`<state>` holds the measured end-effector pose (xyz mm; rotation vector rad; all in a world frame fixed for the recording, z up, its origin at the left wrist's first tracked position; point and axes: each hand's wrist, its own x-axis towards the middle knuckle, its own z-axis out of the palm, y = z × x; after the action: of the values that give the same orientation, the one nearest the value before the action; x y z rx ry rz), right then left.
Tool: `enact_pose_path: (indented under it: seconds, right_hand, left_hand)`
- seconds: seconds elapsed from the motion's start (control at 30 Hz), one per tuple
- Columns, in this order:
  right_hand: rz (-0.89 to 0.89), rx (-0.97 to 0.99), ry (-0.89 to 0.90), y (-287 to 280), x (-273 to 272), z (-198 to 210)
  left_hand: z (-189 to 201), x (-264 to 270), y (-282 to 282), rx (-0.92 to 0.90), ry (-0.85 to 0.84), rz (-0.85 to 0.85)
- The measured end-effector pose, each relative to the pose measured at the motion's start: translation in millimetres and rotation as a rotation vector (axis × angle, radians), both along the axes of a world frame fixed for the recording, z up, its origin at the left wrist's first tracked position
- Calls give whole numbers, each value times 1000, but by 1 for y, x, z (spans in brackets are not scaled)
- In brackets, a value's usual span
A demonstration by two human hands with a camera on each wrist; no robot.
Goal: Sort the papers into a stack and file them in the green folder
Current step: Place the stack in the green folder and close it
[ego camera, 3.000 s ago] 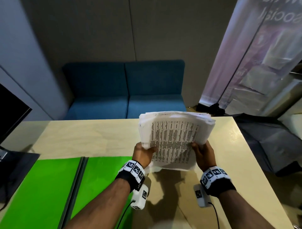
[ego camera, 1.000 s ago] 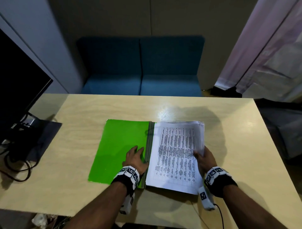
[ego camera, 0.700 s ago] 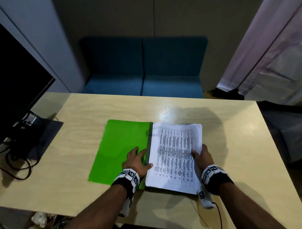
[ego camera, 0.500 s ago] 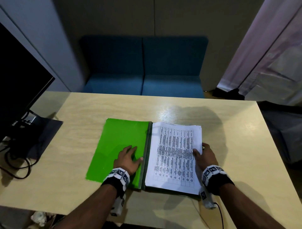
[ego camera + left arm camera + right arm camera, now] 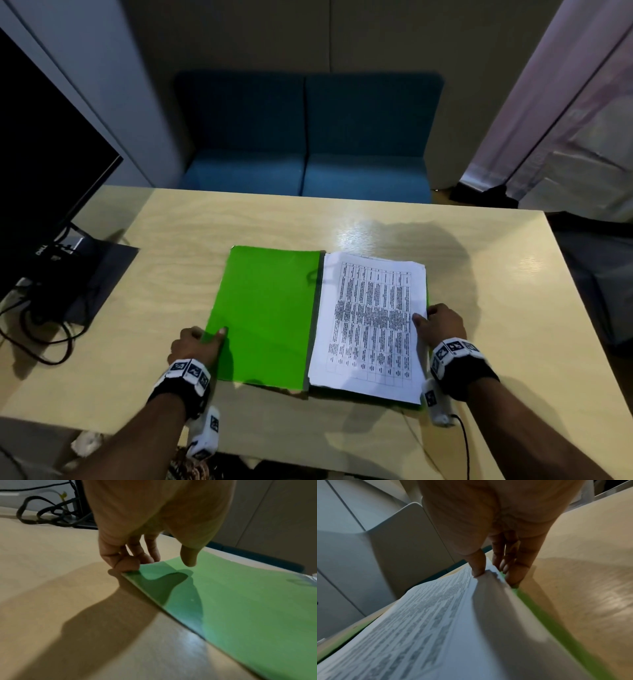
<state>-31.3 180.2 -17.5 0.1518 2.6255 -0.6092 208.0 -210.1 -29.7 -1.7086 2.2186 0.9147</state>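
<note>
The green folder lies open on the table. The stack of printed papers rests squared on its right half. My left hand is at the outer edge of the left cover. Its fingers curl at that edge and its thumb is over the cover, which looks slightly raised there. My right hand is at the stack's right edge. Its thumb presses the top sheet and its straight fingers run down the stack's side to the folder.
A black monitor with its stand and loose cables occupies the table's left end. The table shows bare wood to the right of and beyond the folder. A blue sofa stands behind it, with a hanging banner at right.
Both hands brought the stack down from the air into the folder. My left hand then slid from the spine across the left cover to its outer edge. The right hand stayed at the stack.
</note>
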Motion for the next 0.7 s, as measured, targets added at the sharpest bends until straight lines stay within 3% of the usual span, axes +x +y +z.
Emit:
enact_pose_path:
  seconds: [0.13,0.23,0.33,0.53,0.7]
  right_hand:
    - [-18,-14,-12,2,0,2]
    - [-29,-49,-23,3,0,7]
    - [-23,-61,-33,4,0,8]
    - [-30,-88,-40,4,2,14]
    - [4,-70,-52,10,-2,13]
  left_hand:
    - [12,-2,-13,75,-38,-161]
    - [38,-9,-34,70,92,-208]
    - [89,-23,-35,68,261,-318]
    - [176,-62,39,257,609,-477]
    - [185,-98,125,370,678,-632]
